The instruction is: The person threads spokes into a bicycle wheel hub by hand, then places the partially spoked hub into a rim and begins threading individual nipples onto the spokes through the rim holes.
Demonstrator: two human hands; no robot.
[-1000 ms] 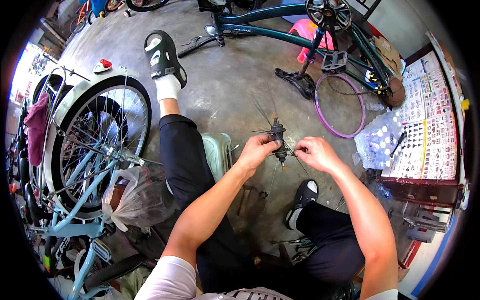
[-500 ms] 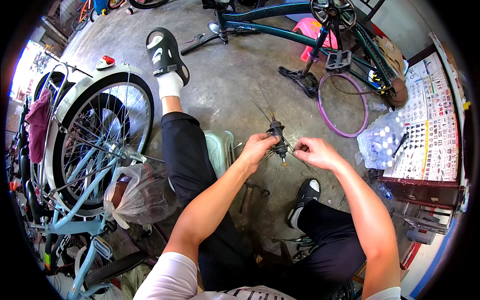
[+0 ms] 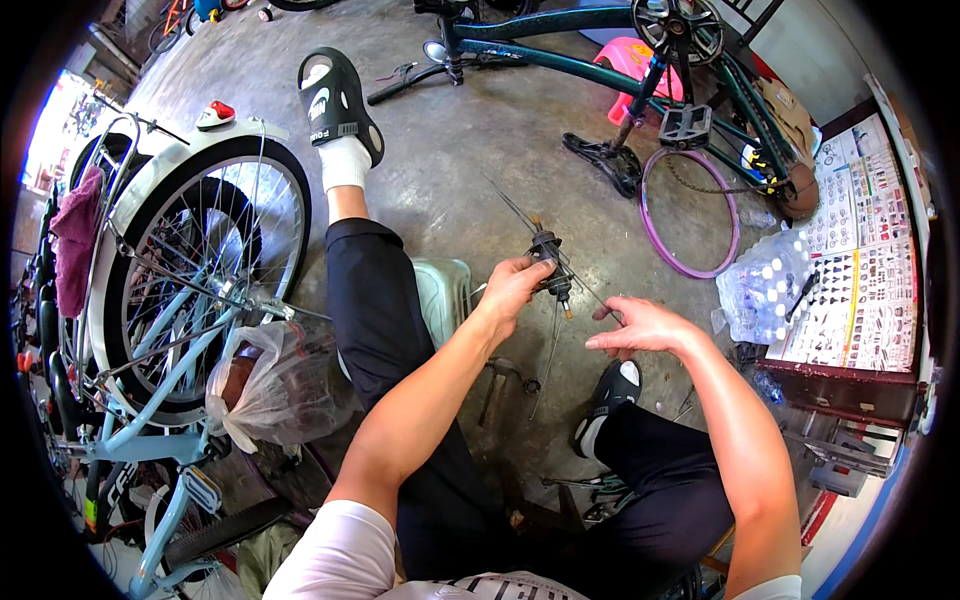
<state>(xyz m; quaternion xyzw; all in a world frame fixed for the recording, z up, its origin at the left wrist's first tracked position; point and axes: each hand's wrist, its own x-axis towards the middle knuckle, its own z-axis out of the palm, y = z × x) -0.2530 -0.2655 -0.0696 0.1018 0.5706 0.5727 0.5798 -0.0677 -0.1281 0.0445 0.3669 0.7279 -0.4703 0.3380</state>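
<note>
My left hand (image 3: pixel 512 288) is closed around a dark bicycle wheel hub (image 3: pixel 547 246), which tilts in front of me above the floor. Several thin spokes (image 3: pixel 512 207) stick out of the hub in loose bunches, some up and to the left, others down and to the right. Just right of the hub is my right hand (image 3: pixel 645 327), palm down with its fingers apart. Its fingertips are close to the ends of the lower-right spokes; whether they touch one I cannot tell.
At left stands a light blue bicycle (image 3: pixel 165 450) with a white-fendered wheel. A plastic bag (image 3: pixel 285 400) hangs beside it. A dark green bicycle frame (image 3: pixel 540 22), a purple rim (image 3: pixel 648 215) and packed water bottles (image 3: pixel 765 285) lie ahead and right. A greenish stool (image 3: pixel 443 295) stands by my left leg.
My right hand has opened its fingers and dropped slightly away from the spokes. The left hand keeps its hold, and the hub and spokes have tilted a little to the left.
</note>
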